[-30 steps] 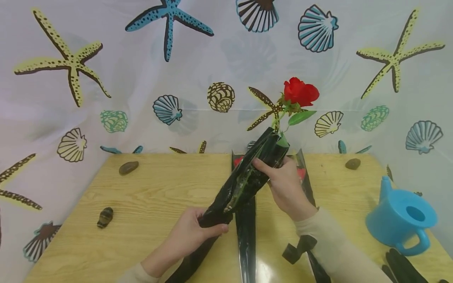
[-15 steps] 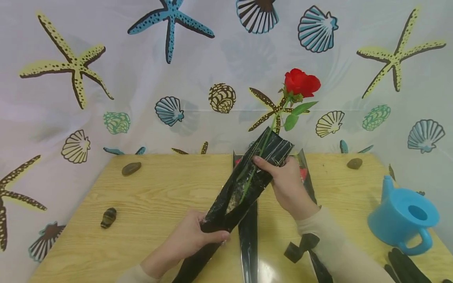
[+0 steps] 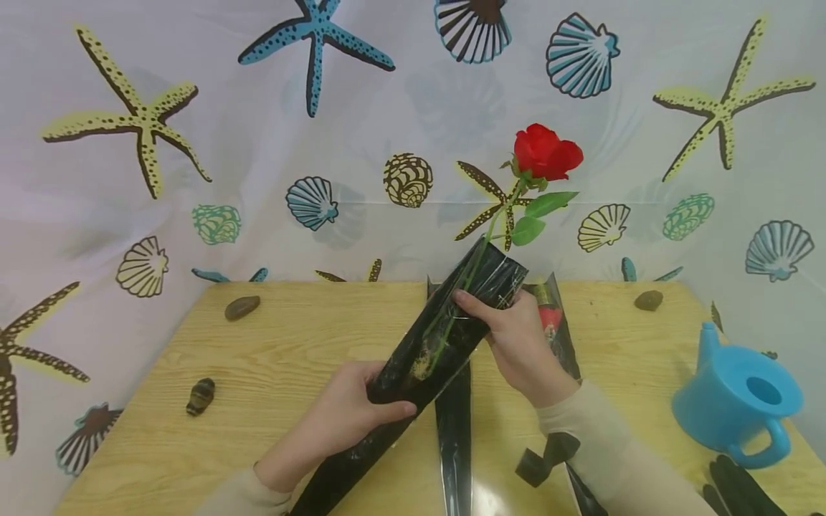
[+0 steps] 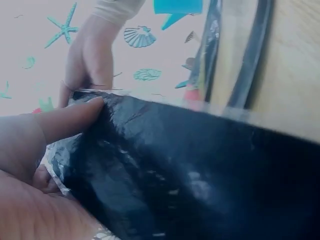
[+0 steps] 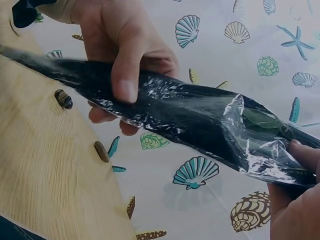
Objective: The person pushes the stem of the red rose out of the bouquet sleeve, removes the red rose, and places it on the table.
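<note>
Red rose point(image 3: 546, 152) standing clear above the mouth of a black plastic sleeve point(image 3: 445, 333), stem running down inside, whole bundle held tilted in the air over the wooden tabletop point(image 3: 290, 344). Left hand point(image 3: 351, 416) wrapped round the narrow lower part of the sleeve, thumb laid over the top, fingers curled beneath. Right hand point(image 3: 519, 340) closed on the wide upper end, thumb pressed across the film near the rim.

Likely trouble, judged from this pose:
- Thin, glossy film, crinkled under both grips; too hard a squeeze could crush or kink the stem inside, too light a one could let the stem slide down through the sleeve.
- Bloom and leaves unsupported above the rim; a sharp tilt or tug could bend the stem at the rim or snag a leaf on the film.
- Long tail of the sleeve reaching down below the left hand toward the tabletop edge; could catch there and twist the wrap.

Lying on the tabletop just behind and below: more black sleeves point(image 3: 452, 423), one with a red flower point(image 3: 550, 319) showing under the right hand; a low swing could drag across them. Further out: blue watering can point(image 3: 736, 401) at the right, dark stones point(image 3: 241, 307) scattered well apart, seashell-print curtain point(image 3: 193, 143) all round.
</note>
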The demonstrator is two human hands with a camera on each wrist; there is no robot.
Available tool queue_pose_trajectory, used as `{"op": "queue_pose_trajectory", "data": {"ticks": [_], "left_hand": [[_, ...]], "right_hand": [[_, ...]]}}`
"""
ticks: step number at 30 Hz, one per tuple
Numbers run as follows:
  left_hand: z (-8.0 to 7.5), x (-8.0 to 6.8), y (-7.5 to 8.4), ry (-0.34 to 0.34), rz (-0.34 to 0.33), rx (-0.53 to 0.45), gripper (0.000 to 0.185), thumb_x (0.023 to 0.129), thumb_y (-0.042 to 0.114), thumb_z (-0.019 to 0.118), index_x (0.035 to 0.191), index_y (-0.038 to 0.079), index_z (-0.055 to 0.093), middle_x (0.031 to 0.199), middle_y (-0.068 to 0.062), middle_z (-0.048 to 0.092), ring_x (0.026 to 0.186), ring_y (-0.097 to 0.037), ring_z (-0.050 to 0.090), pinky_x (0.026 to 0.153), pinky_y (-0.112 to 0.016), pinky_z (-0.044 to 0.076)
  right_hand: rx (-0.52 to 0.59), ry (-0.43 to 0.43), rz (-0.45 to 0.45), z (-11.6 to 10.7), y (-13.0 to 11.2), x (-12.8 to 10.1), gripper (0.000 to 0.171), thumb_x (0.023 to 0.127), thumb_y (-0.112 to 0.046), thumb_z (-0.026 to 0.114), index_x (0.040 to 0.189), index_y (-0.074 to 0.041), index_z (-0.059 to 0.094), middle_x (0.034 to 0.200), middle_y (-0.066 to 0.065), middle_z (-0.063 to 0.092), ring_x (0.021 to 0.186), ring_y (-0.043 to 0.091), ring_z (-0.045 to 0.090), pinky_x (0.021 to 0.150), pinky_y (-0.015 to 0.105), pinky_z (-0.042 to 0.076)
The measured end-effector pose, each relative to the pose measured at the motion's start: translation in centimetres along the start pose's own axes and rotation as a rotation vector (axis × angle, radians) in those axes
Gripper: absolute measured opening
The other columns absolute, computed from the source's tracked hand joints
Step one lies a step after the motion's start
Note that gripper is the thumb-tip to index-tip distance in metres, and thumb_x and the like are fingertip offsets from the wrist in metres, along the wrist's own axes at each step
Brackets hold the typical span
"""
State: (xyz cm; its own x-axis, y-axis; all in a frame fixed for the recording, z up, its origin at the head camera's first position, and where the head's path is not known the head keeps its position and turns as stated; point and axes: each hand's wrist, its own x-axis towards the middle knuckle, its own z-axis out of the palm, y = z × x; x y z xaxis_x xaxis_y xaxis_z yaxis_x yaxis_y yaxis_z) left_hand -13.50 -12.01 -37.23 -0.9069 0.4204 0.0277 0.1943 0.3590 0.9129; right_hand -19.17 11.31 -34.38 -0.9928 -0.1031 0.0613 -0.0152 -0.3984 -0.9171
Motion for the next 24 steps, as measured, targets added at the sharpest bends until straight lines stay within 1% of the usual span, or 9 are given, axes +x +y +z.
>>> {"op": "queue_pose_trajectory", "data": {"ticks": [2, 5, 9, 11, 14, 17, 18, 20, 24], "left_hand": [[0.1, 0.0, -0.1, 0.007, -0.007, 0.016, 0.041, 0.083, 0.015, 0.082, 0.121, 0.006, 0.069, 0.107, -0.002, 0.072, 0.096, -0.015, 0.067, 0.083, -0.034, 0.053], [0.2, -0.2, -0.4, 0.020, -0.021, 0.050, 0.031, 0.083, 0.016, 0.082, 0.111, 0.008, 0.072, 0.099, 0.000, 0.071, 0.094, -0.016, 0.065, 0.083, -0.037, 0.052], [0.0, -0.3, -0.8, 0.012, -0.033, 0.068, 0.035, 0.083, 0.019, 0.082, 0.115, 0.007, 0.071, 0.104, -0.002, 0.071, 0.101, -0.020, 0.065, 0.086, -0.041, 0.051], [-0.1, -0.3, -0.9, 0.000, -0.035, 0.059, 0.041, 0.084, 0.018, 0.081, 0.122, 0.007, 0.069, 0.111, -0.002, 0.071, 0.108, -0.021, 0.064, 0.089, -0.042, 0.051], [-0.2, -0.3, -1.0, -0.020, -0.037, 0.054, 0.037, 0.083, 0.018, 0.082, 0.117, 0.008, 0.072, 0.109, -0.001, 0.072, 0.106, -0.020, 0.064, 0.090, -0.042, 0.051], [-0.3, -0.3, -0.8, -0.031, -0.045, 0.064, 0.030, 0.082, 0.020, 0.083, 0.109, 0.010, 0.075, 0.103, 0.001, 0.072, 0.102, -0.017, 0.065, 0.089, -0.042, 0.051], [-0.3, -0.3, -0.7, -0.034, -0.052, 0.071, 0.028, 0.081, 0.021, 0.084, 0.106, 0.011, 0.075, 0.095, 0.002, 0.072, 0.091, -0.015, 0.065, 0.085, -0.040, 0.052], [-0.2, -0.3, -0.8, -0.048, -0.059, 0.080, 0.025, 0.082, 0.020, 0.083, 0.104, 0.012, 0.076, 0.089, 0.004, 0.072, 0.080, -0.010, 0.062, 0.080, -0.036, 0.052], [0.0, -0.3, -1.0, -0.076, -0.034, 0.070, 0.024, 0.082, 0.017, 0.083, 0.104, 0.011, 0.076, 0.085, 0.005, 0.072, 0.074, -0.008, 0.062, 0.075, -0.029, 0.051]], "right_hand": [[-0.002, -0.006, 0.000, -0.1, -0.2, 0.0, 0.048, 0.089, -0.005, 0.074, 0.133, -0.007, 0.053, 0.126, 0.011, 0.058, 0.116, 0.025, 0.058, 0.097, 0.038, 0.047], [-0.023, 0.027, 0.004, -0.4, -0.8, 0.2, 0.051, 0.089, -0.009, 0.075, 0.135, -0.007, 0.052, 0.127, 0.008, 0.057, 0.114, 0.019, 0.057, 0.091, 0.030, 0.049], [-0.010, 0.090, -0.072, -1.3, -2.4, 1.1, 0.046, 0.093, -0.008, 0.071, 0.134, 0.001, 0.054, 0.127, 0.006, 0.060, 0.115, 0.016, 0.055, 0.091, 0.024, 0.047], [0.008, 0.102, -0.125, -1.9, -3.1, 1.6, 0.042, 0.094, -0.006, 0.069, 0.132, 0.005, 0.057, 0.125, 0.007, 0.064, 0.117, 0.018, 0.057, 0.094, 0.025, 0.046], [0.022, 0.111, -0.145, -2.6, -3.9, 2.1, 0.038, 0.090, -0.006, 0.073, 0.125, 0.004, 0.064, 0.116, 0.009, 0.070, 0.112, 0.020, 0.061, 0.096, 0.029, 0.046], [0.008, 0.121, -0.129, -3.0, -4.2, 2.3, 0.036, 0.087, -0.009, 0.078, 0.120, 0.001, 0.068, 0.107, 0.007, 0.072, 0.105, 0.022, 0.063, 0.095, 0.032, 0.047], [0.005, 0.115, -0.119, -3.1, -4.2, 2.3, 0.037, 0.086, -0.009, 0.078, 0.121, 0.002, 0.067, 0.107, 0.007, 0.072, 0.107, 0.022, 0.062, 0.095, 0.032, 0.047], [0.010, 0.095, -0.103, -3.2, -4.2, 2.3, 0.044, 0.087, -0.008, 0.077, 0.127, 0.004, 0.062, 0.111, 0.008, 0.071, 0.111, 0.022, 0.062, 0.098, 0.031, 0.045], [0.075, 0.067, -0.051, -3.6, -3.9, 2.6, 0.053, 0.087, -0.007, 0.077, 0.133, 0.006, 0.056, 0.122, 0.012, 0.067, 0.117, 0.023, 0.061, 0.099, 0.030, 0.045]]}}
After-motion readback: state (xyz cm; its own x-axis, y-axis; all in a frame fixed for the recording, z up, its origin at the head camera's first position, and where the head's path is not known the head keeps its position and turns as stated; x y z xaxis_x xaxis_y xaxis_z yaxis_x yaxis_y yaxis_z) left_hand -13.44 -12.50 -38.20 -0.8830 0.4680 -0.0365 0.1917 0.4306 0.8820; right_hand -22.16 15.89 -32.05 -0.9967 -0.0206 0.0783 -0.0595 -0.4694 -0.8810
